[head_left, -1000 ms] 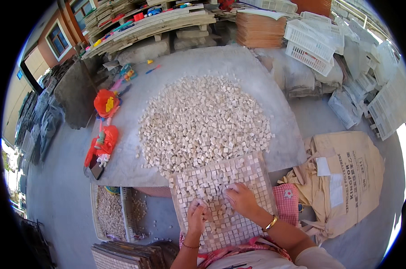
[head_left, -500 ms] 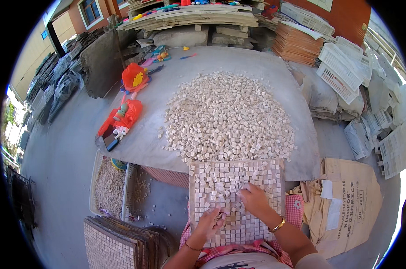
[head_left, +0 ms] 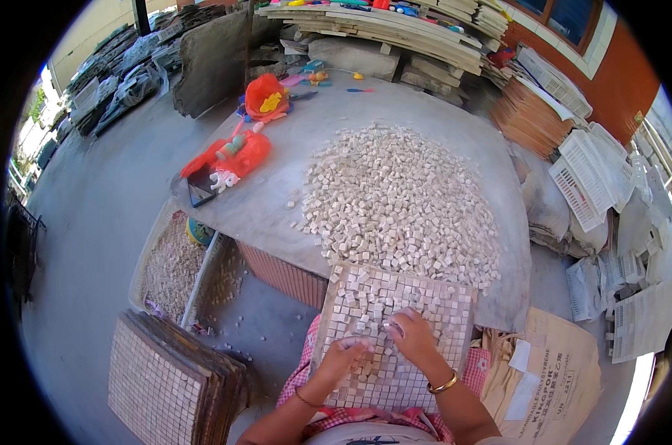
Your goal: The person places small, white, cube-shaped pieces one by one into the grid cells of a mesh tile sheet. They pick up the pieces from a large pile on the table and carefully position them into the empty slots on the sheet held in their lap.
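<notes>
A square grid tray (head_left: 466,302) lies on my lap, its cells mostly filled with small pale stone mosaic tiles (head_left: 417,382); several loose tiles lie on top of the others in its upper left part. My left hand (head_left: 342,361) hovers over the tray's left half, fingers curled round a few stone tiles that partly show at the fingertips. Beside it, over the middle, my right hand (head_left: 413,340) has thumb and fingers pinched together low over the tiles. Whatever is in that pinch is too small and covered to make out.
A heap of stone cubes (head_left: 403,196) covers the grey table (head_left: 277,215) ahead. Red bags (head_left: 239,157) and a phone (head_left: 200,187) lie at its left. Left below stand a crate of chips (head_left: 169,259) and stacked mosaic sheets (head_left: 158,371); a cardboard-coloured sack (head_left: 558,378) lies right.
The whole view has turned, so the table and tray appear tilted. My left hand's fingers have closed more over the tiles in it. My right hand stays low over the middle of the tray.
</notes>
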The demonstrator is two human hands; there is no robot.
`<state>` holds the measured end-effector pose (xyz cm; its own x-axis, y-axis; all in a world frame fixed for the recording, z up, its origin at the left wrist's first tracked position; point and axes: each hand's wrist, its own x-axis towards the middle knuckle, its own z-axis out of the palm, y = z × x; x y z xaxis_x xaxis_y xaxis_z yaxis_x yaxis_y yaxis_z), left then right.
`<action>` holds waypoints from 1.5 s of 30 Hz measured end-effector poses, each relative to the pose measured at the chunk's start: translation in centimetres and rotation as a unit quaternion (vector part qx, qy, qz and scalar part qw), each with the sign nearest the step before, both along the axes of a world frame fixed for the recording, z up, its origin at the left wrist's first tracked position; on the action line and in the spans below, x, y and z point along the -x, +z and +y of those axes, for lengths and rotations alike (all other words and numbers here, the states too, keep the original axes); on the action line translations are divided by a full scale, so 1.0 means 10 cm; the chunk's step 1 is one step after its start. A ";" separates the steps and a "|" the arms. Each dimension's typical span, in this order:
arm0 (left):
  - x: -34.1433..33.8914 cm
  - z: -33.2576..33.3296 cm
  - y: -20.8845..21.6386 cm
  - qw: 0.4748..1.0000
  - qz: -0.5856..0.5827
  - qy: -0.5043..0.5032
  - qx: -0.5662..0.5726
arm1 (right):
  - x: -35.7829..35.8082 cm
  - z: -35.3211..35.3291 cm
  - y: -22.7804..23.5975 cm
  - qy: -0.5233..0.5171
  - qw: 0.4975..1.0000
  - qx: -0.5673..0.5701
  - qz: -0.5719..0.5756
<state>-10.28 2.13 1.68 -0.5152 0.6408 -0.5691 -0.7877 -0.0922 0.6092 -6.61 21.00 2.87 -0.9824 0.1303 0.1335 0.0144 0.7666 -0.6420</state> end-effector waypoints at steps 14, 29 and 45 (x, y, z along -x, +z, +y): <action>0.14 0.34 -0.09 0.655 0.676 -0.052 0.334 | 0.09 0.00 -0.04 0.046 0.995 -0.079 -0.032; -0.18 -0.10 -0.10 0.666 0.685 -0.052 0.293 | 0.06 -0.11 -0.16 0.021 1.000 -0.013 0.009; -0.17 0.03 0.00 0.996 0.087 -0.005 -0.006 | -0.15 0.01 0.17 -0.066 0.888 0.396 -0.226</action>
<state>-8.54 2.44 1.73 -0.5986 0.6527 -0.4644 -0.6718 -0.0933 0.7348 -5.12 21.13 4.55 -0.8817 0.1247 -0.4550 0.4636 0.0502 -0.8846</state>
